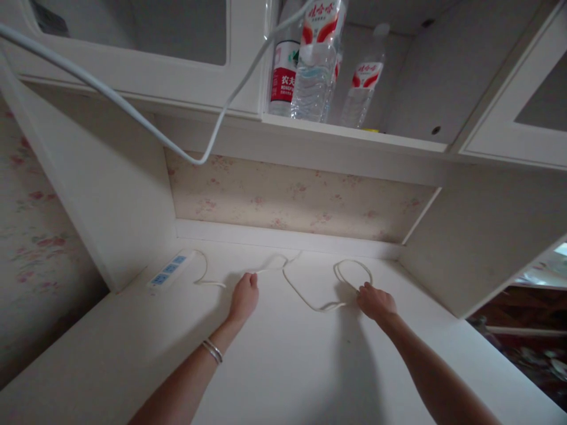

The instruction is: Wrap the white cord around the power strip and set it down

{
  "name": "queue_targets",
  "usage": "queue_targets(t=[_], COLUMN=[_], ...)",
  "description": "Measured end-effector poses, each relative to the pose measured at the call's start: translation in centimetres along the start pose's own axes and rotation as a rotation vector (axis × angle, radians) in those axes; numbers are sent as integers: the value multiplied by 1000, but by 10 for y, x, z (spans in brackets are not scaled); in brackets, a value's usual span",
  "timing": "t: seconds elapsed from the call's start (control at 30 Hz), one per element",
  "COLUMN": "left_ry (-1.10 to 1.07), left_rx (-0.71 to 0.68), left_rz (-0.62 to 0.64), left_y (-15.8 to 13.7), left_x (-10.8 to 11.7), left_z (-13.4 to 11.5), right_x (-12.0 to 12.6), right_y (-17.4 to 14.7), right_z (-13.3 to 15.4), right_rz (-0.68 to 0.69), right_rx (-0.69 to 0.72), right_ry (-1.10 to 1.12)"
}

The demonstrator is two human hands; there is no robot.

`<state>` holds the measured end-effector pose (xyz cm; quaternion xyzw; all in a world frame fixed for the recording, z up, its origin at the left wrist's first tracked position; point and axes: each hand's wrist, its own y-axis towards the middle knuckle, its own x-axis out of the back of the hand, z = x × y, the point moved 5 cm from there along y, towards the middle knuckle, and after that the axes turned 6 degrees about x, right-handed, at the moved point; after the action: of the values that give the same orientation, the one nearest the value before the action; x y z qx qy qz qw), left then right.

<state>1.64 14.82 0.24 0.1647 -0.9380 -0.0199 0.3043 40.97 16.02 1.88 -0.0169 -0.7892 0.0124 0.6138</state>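
A white cord point(303, 297) winds in loose bends across the white desktop point(287, 366). Its left end leads to a white power strip point(172, 270) with blue socket faces, lying near the left side panel. My left hand point(244, 295) is closed around the cord a little right of the strip. Further right, my right hand point(376, 300) pinches the cord at the bottom of a doubled loop. Both hands are low over the desktop, and the fingertips are partly hidden.
Overhead, an open shelf point(354, 131) holds several plastic bottles point(314, 71). A thick white cable point(133, 112) hangs across the upper left, in front of the cabinet. Side panels point(487, 236) bound the desktop, with flowered wallpaper point(283, 195) behind.
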Motion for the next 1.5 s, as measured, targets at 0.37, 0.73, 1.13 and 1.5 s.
queue_targets(t=[0.37, 0.73, 1.13, 1.5], left_ry=[-536, -679, -623, -196], left_rx=[189, 163, 38, -187], left_rz=[23, 234, 405, 498], left_y=[0, -29, -58, -86], left_x=[36, 22, 4, -9], left_z=[9, 3, -30, -76], right_x=[36, 121, 244, 321], right_y=[-21, -83, -78, -89], right_z=[10, 113, 189, 279], right_rz=[146, 440, -179, 204], right_rx=[77, 538, 730, 1049], right_ry=[222, 1223, 1011, 1963])
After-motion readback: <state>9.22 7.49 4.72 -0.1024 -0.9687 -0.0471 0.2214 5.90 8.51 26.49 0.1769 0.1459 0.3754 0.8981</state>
